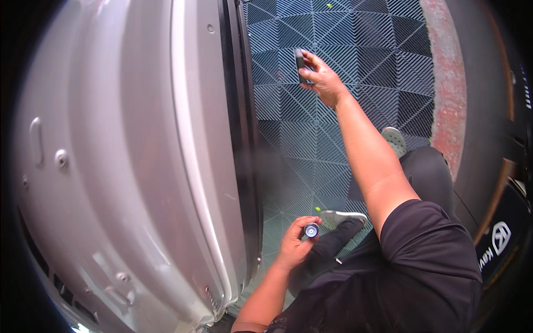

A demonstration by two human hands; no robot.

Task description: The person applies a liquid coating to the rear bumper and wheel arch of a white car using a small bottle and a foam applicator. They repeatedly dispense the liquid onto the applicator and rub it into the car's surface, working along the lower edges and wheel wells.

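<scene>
My right hand (327, 86) is out over the floor at the upper middle, closed on a small dark bar-shaped object (300, 60) with a grey top. My left hand (293, 247) is lower, closed around a small cylinder (311, 230) whose round end faces up, perhaps a flashlight or bottle. To the left of both hands is a large pale silver vehicle panel (127, 144) with ridges, bolts and a dark strip along its right edge (241, 139).
Grey ribbed floor tiles (338, 33) lie below, bordered at the right by a worn reddish strip (444, 83) and dark surfaces. A dark board (497, 233) stands at the lower right. My legs and grey perforated shoes (393, 139) are under my arms.
</scene>
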